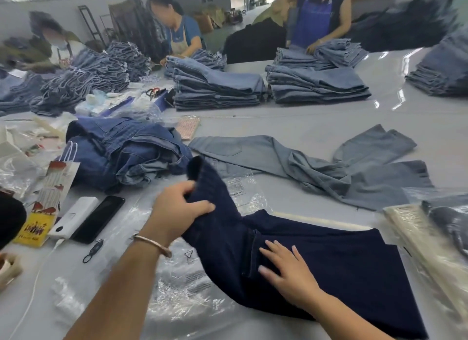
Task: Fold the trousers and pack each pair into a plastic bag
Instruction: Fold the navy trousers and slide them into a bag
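A: How far along does this look?

B: Mid-fold, I'd say. The dark navy trousers [329, 263] lie on the desk [304, 127], partly on top of a clear plastic bag [182, 296]. The left hand [177, 213] has its fingers [200, 208] curled round one end of the trousers and holds it lifted above the desk. The right hand [288, 271] lies flat on the cloth with its fingers [273, 251] straight and a little apart, pinning the middle.

A: So nothing bagged from this pair yet?

B: No, the fold is unfinished and the bag under it is flat. Beyond the left fingers a light grey-blue pair [316, 167] lies spread and unfolded, and to the left of them sits a heap of blue jeans [126, 150], so more seems left. To the right of the right fingers lie what look like packed bags [435, 238], though it's too blurred to be sure.

A: Any writing?

B: Just past the left fingertips a clear bag carries a printed block [236, 190] headed "WARNING", seen turned sideways; the small print is unreadable. Below the left wrist there's a triangle mark [188, 255] on the plastic. The yellow packet [34, 231] far left has print I can't read.
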The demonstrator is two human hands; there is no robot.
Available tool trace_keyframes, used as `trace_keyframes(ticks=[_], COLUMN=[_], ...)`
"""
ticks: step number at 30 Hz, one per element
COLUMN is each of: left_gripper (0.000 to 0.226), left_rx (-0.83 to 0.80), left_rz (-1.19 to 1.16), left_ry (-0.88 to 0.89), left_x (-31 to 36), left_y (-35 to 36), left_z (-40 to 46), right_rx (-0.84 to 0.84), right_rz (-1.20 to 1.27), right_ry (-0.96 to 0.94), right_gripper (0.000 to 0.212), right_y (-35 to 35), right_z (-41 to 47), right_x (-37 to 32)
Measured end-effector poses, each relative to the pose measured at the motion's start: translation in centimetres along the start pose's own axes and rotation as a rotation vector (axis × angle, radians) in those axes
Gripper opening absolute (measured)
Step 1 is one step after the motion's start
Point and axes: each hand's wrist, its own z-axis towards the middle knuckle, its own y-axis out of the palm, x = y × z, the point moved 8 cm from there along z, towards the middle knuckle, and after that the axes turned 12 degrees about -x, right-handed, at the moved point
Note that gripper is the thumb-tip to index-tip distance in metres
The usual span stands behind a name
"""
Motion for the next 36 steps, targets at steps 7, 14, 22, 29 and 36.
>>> trace_keyframes(ticks=[7,14,22,29,36], left_gripper=[0.046,0.039,0.065,0.071,0.060], left_rx=[-0.492,-0.338,-0.479,-0.399,-0.514], left_rz=[0.137,0.084,0.846,0.817,0.766], left_ry=[0.405,0.482,0.188,0.262,0.349], left_x=[11.7,6.8,-5.4,-5.1,-5.5], left_y=[19.8,24.0,28.3,28.4,27.9], left_z=[-1.8,-0.2,2.4,2.4,1.8], right_rx=[0.057,0.506,0.401,0.336,0.044], right_rz=[1.430,1.150,0.259,-0.456,-0.579], right_ry=[-0.134,0.305,0.699,0.374,0.413], right_gripper=[0.071,0.029,0.048,0.075,0.066], right_y=[-10.2,-12.6,-10.8,-9.3,-4.6], right_z=[-6.2,-11.0,-13.0,-7.2,-4.7], right_x=[4.0,13.8,16.4,10.7,14.5])
